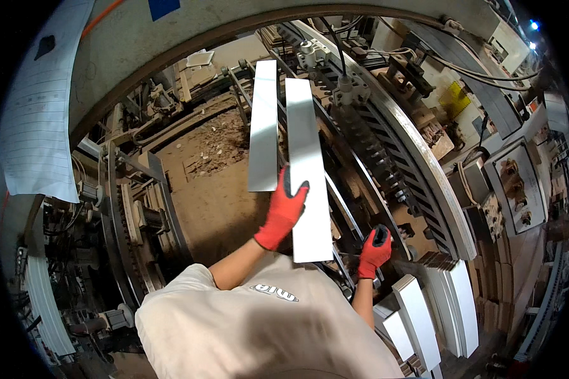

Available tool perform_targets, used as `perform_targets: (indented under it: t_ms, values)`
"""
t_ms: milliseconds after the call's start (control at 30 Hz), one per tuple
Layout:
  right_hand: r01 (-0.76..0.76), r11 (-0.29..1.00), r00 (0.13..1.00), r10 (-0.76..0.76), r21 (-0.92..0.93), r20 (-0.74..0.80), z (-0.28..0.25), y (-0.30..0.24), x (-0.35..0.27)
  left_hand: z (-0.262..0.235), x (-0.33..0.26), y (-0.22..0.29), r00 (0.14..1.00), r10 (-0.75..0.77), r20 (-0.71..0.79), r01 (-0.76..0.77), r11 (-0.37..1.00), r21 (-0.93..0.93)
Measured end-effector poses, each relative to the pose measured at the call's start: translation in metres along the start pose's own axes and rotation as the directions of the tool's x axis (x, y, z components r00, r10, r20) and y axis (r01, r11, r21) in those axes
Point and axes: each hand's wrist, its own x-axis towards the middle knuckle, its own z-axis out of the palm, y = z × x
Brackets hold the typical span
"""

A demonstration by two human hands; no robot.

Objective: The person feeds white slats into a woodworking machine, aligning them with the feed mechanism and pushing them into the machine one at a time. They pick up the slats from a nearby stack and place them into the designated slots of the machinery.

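A long white board (309, 205) lies in front of me, running away over dark metal rails. My left hand (283, 211), in a red glove with black fingertips, grips its left edge, with the thumb lying over the top face. Left of it and farther off, a second white board (262, 132) slants the same way, with a narrow gap between the two. My right hand (375, 251), gloved alike, is curled closed to the right of the near board, beside the rails. Whatever it may hold is hidden by the fingers.
Stacked white boards (420, 322) stand at the lower right. A long toothed machine beam (411, 158) curves along the right, with cables above. Brown dust and scraps (215, 151) cover the floor under the frame at left. A paper sheet (41, 114) hangs at upper left.
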Motion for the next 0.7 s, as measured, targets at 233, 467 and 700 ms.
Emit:
perform_targets:
  t_ms: [233,467,700]
  values:
    - [0.037,0.996,0.999,-0.036,-0.077,0.007,0.001,-0.002,0.001,-0.085,0.099,0.028,0.98,0.195,-0.043,-0.182,0.959,0.216]
    - [0.025,0.996,1.0,-0.025,-0.087,0.0,0.0,-0.007,0.001,-0.123,0.206,-0.04,0.957,0.275,-0.095,-0.204,0.869,0.451]
    - [0.029,0.997,1.0,-0.028,-0.074,0.011,-0.002,-0.01,0.001,-0.117,0.201,-0.053,0.955,0.237,-0.177,-0.028,0.668,0.743]
